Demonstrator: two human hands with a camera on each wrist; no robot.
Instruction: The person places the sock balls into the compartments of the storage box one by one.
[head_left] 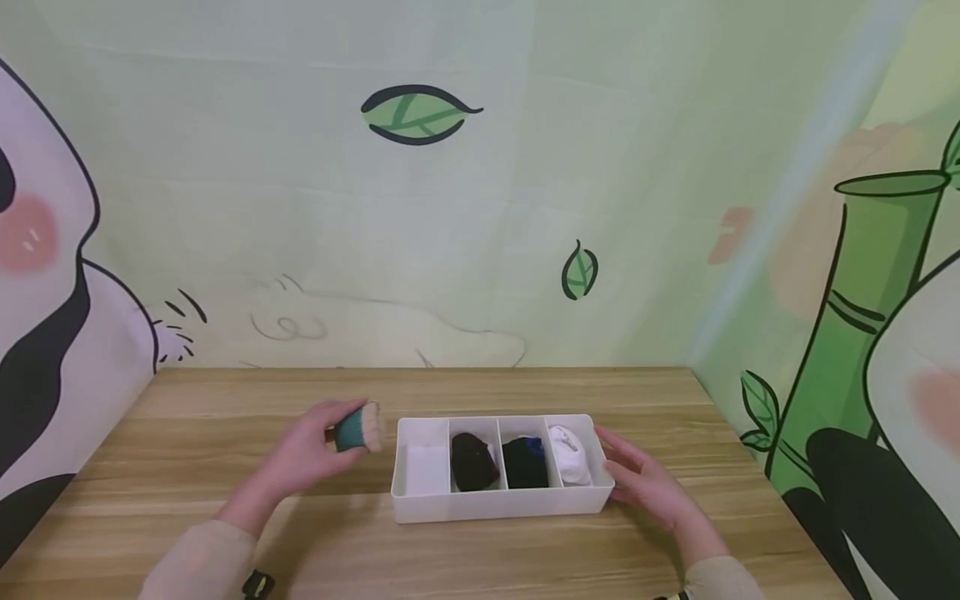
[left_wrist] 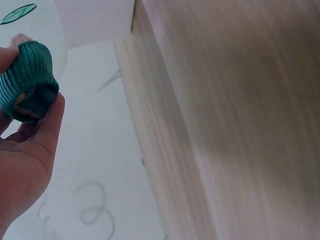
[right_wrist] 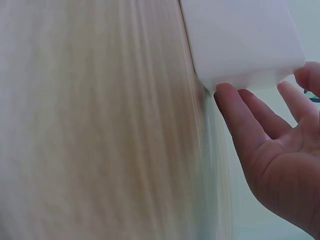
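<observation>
In the head view my left hand (head_left: 311,450) pinches a rolled-up sock (head_left: 351,429), ribbed green with a pale pink end, above the table to the left of a white divided box (head_left: 506,503). The left wrist view shows the sock's (left_wrist: 31,75) folded cuff opening between thumb and fingers. My right hand (head_left: 648,483) touches the box's right end with fairly straight fingers; in the right wrist view the fingertips (right_wrist: 226,91) lie against the box's (right_wrist: 245,40) end wall. From the left, the box has a bare compartment, then a dark brown sock bundle (head_left: 472,462), a black one with blue (head_left: 525,463) and a white one (head_left: 570,457).
The box stands on a wood-grain table (head_left: 352,550). Behind the table hangs a pale green printed cloth (head_left: 480,208) with leaves, bamboo and panda figures, meeting the table's back edge.
</observation>
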